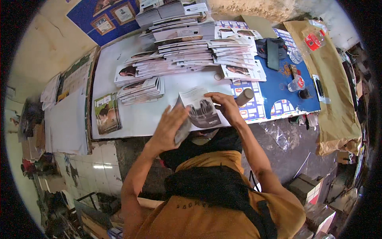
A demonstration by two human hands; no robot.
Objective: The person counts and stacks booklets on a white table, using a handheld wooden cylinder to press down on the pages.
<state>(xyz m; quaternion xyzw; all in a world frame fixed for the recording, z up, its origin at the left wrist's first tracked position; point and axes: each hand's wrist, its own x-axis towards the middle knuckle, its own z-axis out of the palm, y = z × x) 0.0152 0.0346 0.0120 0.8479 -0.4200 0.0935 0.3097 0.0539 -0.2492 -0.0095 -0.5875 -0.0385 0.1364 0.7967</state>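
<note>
A folded leaflet with a grey and dark picture lies at the table's front edge, before my body. My left hand, slightly smeared by motion, is at its left side, with a grey flap of paper between its thumb and fingers. My right hand has its bent index finger and thumb at the leaflet's upper right edge. Just right of that hand stands a grey-brown cylinder. Behind and to the left is a small pile of folded leaflets. A green-and-brown booklet stack lies at the left.
Tall stacks of leaflets fill the table's back. On the blue right part are a phone, rubber bands and plastic cups. A red-labelled bottle lies on brown paper. Cardboard boxes stand on the floor.
</note>
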